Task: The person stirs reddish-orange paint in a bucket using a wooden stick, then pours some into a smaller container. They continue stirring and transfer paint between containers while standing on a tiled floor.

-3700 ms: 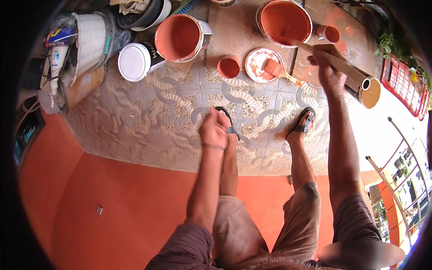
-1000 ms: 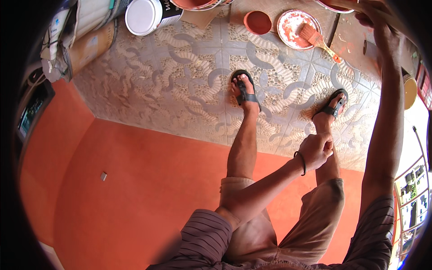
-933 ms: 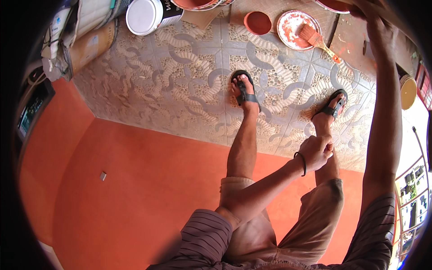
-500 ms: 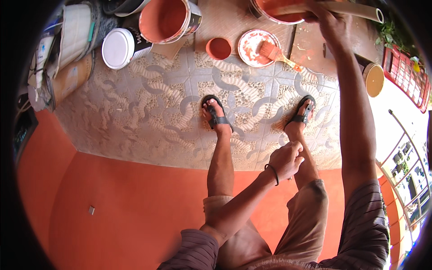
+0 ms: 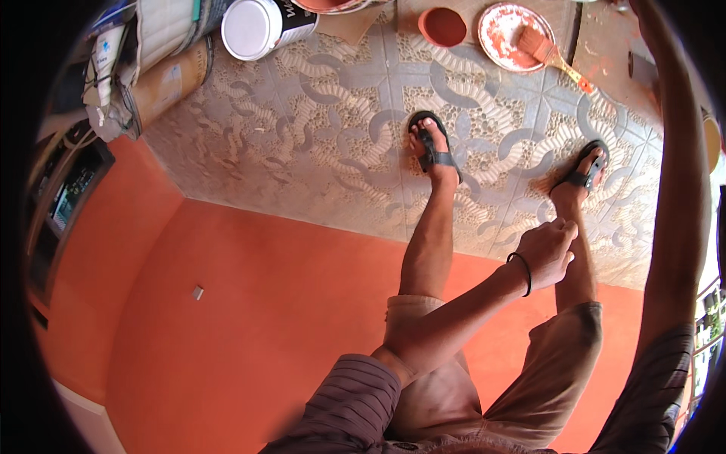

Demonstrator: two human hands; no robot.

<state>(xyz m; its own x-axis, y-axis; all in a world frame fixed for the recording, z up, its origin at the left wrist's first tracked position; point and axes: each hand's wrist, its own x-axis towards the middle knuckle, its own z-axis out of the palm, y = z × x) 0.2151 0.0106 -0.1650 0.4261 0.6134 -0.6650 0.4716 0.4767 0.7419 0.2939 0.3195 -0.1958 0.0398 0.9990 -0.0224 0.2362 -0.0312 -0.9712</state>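
My left hand [image 5: 546, 255] is closed, its fingers curled in, in front of my right shin, with a black band around its wrist. Nothing shows in its grip. My right arm reaches up along the right side, and only the edge of my right hand [image 5: 649, 12] shows at the top, its fingers cut off by the frame. Near that arm, a paintbrush [image 5: 535, 44] with orange-coated bristles rests across a round lid [image 5: 499, 54] smeared with orange and white paint. Left of the lid stands a small cup [image 5: 443, 27] of orange-red paint.
A white-lidded black paint tub [image 5: 249, 29] lies at the upper left, beside the rim of a larger bucket [image 5: 333, 4]. Bundled items [image 5: 162, 83] are stacked at the left. An orange wall [image 5: 287, 303] meets the patterned tile floor [image 5: 318, 151] behind my sandalled feet.
The view has turned, so the floor things sit higher and further right. The pale pole my right hand held has gone out of view at the top. My left hand stays closed.
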